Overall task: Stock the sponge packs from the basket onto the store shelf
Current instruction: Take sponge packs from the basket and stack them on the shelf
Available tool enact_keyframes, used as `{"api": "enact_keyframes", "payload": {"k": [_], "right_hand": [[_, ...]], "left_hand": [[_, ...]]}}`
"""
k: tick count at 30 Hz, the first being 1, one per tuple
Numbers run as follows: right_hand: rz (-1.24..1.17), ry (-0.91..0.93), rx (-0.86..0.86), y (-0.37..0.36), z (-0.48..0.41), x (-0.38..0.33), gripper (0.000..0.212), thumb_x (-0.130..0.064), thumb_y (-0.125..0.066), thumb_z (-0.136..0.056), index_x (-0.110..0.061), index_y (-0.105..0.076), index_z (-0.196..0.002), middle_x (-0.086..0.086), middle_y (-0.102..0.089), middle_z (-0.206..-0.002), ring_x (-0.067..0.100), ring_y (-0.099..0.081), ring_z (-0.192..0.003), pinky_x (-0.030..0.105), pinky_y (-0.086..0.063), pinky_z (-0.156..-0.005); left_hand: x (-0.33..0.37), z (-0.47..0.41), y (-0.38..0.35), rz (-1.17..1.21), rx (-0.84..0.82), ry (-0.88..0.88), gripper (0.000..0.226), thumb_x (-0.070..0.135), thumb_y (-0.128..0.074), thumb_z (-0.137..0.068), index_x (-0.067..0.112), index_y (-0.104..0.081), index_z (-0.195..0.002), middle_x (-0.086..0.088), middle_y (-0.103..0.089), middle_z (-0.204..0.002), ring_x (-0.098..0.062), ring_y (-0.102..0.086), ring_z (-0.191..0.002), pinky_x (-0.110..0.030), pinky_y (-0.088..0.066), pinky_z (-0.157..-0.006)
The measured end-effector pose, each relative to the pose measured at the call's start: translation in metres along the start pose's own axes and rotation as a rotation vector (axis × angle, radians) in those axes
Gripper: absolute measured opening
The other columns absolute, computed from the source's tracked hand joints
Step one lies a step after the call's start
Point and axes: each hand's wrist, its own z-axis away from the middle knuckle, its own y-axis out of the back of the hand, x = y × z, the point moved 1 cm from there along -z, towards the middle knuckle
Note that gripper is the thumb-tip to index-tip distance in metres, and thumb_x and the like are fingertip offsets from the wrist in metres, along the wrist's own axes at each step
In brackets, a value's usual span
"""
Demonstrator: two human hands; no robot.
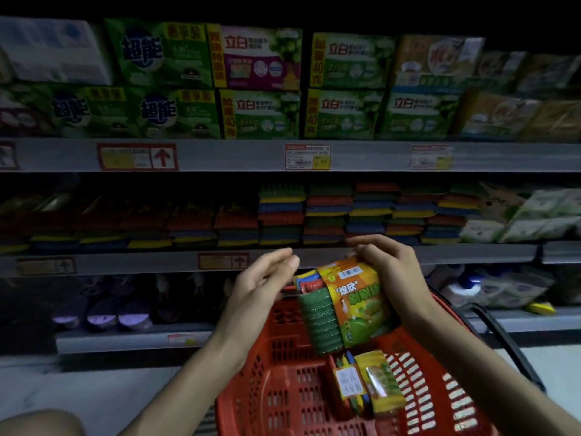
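Observation:
My right hand (385,265) grips the top of a sponge pack (342,306) with an orange label and green scourer side, held upright above the red basket (283,382). My left hand (261,284) hovers just left of the pack, fingers straight and relaxed, not touching it. Two more sponge packs (367,382) lie in the bottom of the basket. The middle store shelf (314,258) behind my hands carries stacks of coloured sponge packs (345,212).
The upper shelf (235,155) holds green and white soap boxes with price tags on its edge. White packets (534,215) sit on the right of the middle shelf. Dark goods fill the lower shelf at left. A black basket handle (503,338) sticks out at right.

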Motion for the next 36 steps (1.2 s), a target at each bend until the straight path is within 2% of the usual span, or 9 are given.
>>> {"api": "enact_keyframes", "payload": {"k": [2, 7, 10, 13, 17, 21, 26, 32, 36], "right_hand": [[-0.014, -0.053, 0.004, 0.013, 0.007, -0.004, 0.018, -0.021, -0.061, -0.097, -0.022, -0.079, -0.099, 0.006, -0.078, -0.095, 0.021, -0.074, -0.080, 0.030, -0.053, -0.067], [-0.132, -0.170, 0.093, 0.035, 0.025, 0.003, 0.022, -0.030, -0.062, -0.096, -0.017, -0.079, -0.096, 0.015, -0.078, -0.088, 0.024, -0.072, -0.072, 0.037, -0.053, -0.071], [-0.241, -0.328, 0.081, 0.032, 0.032, 0.011, 0.032, -0.043, -0.061, -0.096, -0.015, -0.078, -0.100, 0.017, -0.078, -0.091, 0.029, -0.074, -0.076, 0.041, -0.057, -0.075], [-0.324, -0.420, -0.035, 0.027, 0.040, 0.019, 0.040, -0.055, -0.061, -0.093, -0.021, -0.077, -0.107, 0.014, -0.079, -0.100, 0.032, -0.077, -0.088, 0.047, -0.058, -0.084], [-0.526, -0.383, -0.190, 0.042, 0.044, 0.018, 0.049, -0.055, -0.052, -0.094, -0.021, -0.068, -0.126, 0.010, -0.074, -0.123, 0.030, -0.071, -0.114, 0.059, -0.048, -0.105], [-0.557, -0.263, -0.377, 0.047, 0.044, 0.020, 0.044, -0.036, -0.051, -0.103, -0.013, -0.057, -0.140, 0.015, -0.064, -0.140, 0.034, -0.060, -0.131, 0.058, -0.042, -0.111], [-0.565, -0.199, -0.341, 0.042, 0.053, 0.029, 0.038, -0.022, -0.050, -0.105, -0.018, -0.057, -0.142, 0.012, -0.067, -0.137, 0.033, -0.064, -0.127, 0.051, -0.051, -0.104], [-0.460, -0.192, -0.271, 0.035, 0.056, 0.028, 0.038, -0.035, -0.044, -0.105, -0.025, -0.058, -0.139, 0.005, -0.071, -0.130, 0.026, -0.069, -0.119, 0.043, -0.056, -0.097], [-0.497, -0.265, -0.264, 0.030, 0.054, 0.032, 0.053, -0.049, -0.044, -0.100, -0.019, -0.058, -0.141, 0.010, -0.070, -0.132, 0.029, -0.067, -0.122, 0.053, -0.049, -0.107]], "left_hand": [[-0.003, 0.008, -0.011, -0.027, -0.080, 0.040, 0.063, 0.065, -0.073, -0.072, 0.040, -0.065, -0.129, 0.012, -0.070, -0.126, 0.003, -0.066, -0.112, -0.029, -0.049, -0.104], [-0.020, 0.014, -0.033, 0.033, -0.291, 0.164, 0.078, 0.060, -0.083, -0.062, 0.045, -0.058, -0.134, 0.009, -0.067, -0.134, -0.009, -0.062, -0.125, -0.042, -0.045, -0.111], [-0.032, 0.016, -0.048, 0.010, -0.264, 0.136, 0.084, 0.041, -0.091, -0.059, 0.031, -0.058, -0.135, 0.007, -0.071, -0.129, -0.011, -0.066, -0.121, -0.037, -0.048, -0.108], [-0.044, 0.013, -0.054, 0.124, -0.217, 0.193, 0.082, 0.029, -0.094, -0.059, 0.019, -0.060, -0.133, -0.008, -0.073, -0.124, -0.028, -0.069, -0.118, -0.053, -0.046, -0.110], [-0.045, 0.005, -0.051, 0.295, -0.211, 0.226, 0.076, 0.020, -0.088, -0.062, 0.006, -0.062, -0.132, -0.021, -0.071, -0.124, -0.039, -0.068, -0.116, -0.053, -0.045, -0.112], [-0.043, 0.001, -0.048, 0.332, -0.224, 0.199, 0.075, 0.020, -0.085, -0.063, 0.006, -0.061, -0.132, -0.020, -0.071, -0.124, -0.038, -0.068, -0.116, -0.044, -0.054, -0.102], [-0.049, 0.002, -0.049, 0.305, -0.197, 0.201, 0.082, 0.021, -0.089, -0.059, 0.003, -0.059, -0.133, -0.020, -0.073, -0.120, -0.038, -0.071, -0.111, -0.043, -0.057, -0.096], [-0.047, 0.003, -0.058, 0.183, -0.181, 0.184, 0.083, 0.029, -0.092, -0.062, 0.014, -0.057, -0.136, -0.012, -0.073, -0.123, -0.032, -0.069, -0.116, -0.054, -0.045, -0.111], [-0.036, 0.003, -0.058, 0.242, -0.223, 0.206, 0.093, 0.048, -0.089, -0.062, 0.023, -0.051, -0.143, -0.006, -0.070, -0.131, -0.027, -0.065, -0.124, -0.049, -0.045, -0.110]]}}
